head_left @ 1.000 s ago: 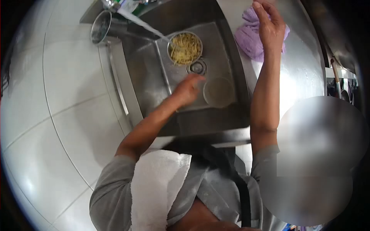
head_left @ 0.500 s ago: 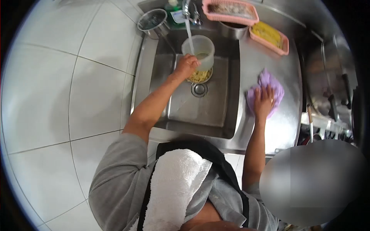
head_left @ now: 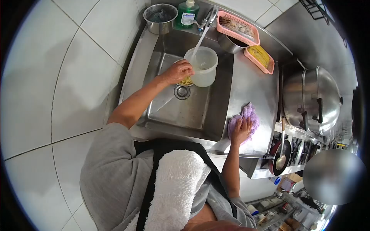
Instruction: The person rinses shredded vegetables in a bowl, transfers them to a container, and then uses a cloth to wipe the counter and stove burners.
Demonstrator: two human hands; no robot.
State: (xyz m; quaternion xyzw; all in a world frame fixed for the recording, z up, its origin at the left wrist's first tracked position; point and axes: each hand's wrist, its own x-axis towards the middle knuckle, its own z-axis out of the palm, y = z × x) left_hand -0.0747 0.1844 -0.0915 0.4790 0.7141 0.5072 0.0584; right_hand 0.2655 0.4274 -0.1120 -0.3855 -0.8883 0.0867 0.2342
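Observation:
My left hand (head_left: 180, 72) is closed on the rim of a translucent plastic container (head_left: 206, 75), held in the sink (head_left: 175, 115). Water from the tap (head_left: 210, 17) runs into it, and some water shows inside. Behind the hand and container, a bowl with yellowish cut pieces (head_left: 186, 81) is partly hidden near the drain (head_left: 182, 92). On the steel counter right of the sink, my right hand (head_left: 241, 131) presses on a crumpled purple cloth (head_left: 250, 115), fingers bent over it.
Behind the sink stand a steel pot (head_left: 160, 27), a green soap bottle (head_left: 187, 19), another pot (head_left: 230, 45) and two pink baskets (head_left: 239, 29) with food. A large lidded steel pot (head_left: 312, 100) and a pan with a ladle (head_left: 278, 163) are at the right.
The camera view has shifted, showing more of the stove side. The container has moved right, away from the drain. My right hand and the cloth are nearer the counter's front edge.

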